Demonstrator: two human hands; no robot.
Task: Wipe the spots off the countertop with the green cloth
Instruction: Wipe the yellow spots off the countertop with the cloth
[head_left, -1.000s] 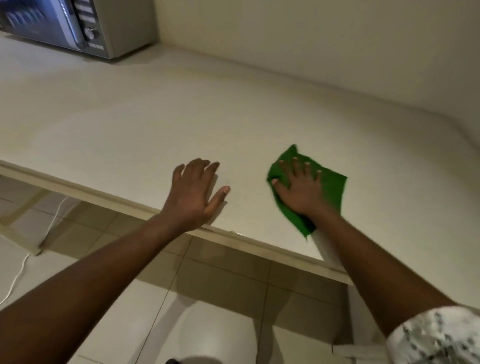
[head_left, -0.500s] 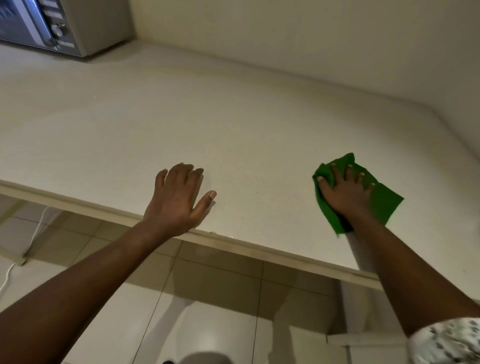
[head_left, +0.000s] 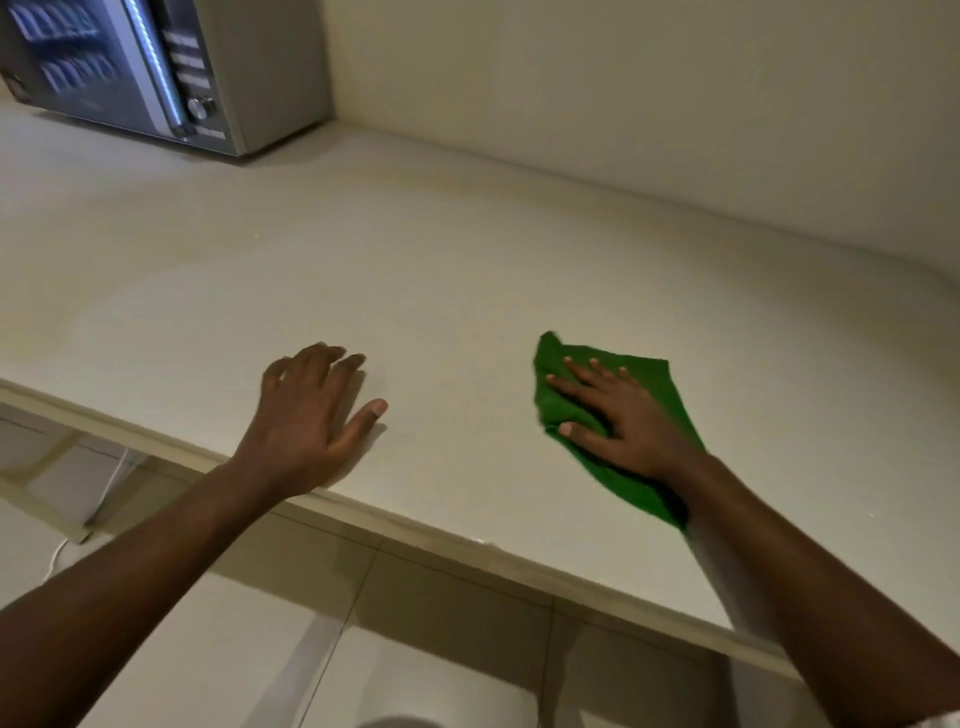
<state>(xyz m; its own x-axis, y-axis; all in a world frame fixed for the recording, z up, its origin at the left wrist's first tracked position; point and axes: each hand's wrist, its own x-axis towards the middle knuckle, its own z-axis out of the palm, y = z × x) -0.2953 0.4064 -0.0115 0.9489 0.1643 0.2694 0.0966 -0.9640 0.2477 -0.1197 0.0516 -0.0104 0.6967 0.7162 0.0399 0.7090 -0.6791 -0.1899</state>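
Head view: my right grip (head_left: 618, 415) lies flat, fingers spread wide, pressing the cloth (head_left: 649, 384) beneath it onto the table (head_left: 467, 291) for wiping. My left grip (head_left: 306, 415), open and empty, braces me at the near edge.

Dim, warm light; soft shadows under both hands on the bench (head_left: 467, 270), fingers slightly motion-blurred, edges bowed by wide-angle.

The table (head_left: 467, 291) is smooth pale laminate or stone (can't tell which), with a soft satin sheen. The green cloth (head_left: 649, 384) looks like soft matt fabric. The microwave (head_left: 171, 67) has a brushed-metal-looking casing and glossy dark door; the floor tiles (head_left: 426, 613) are glossy.
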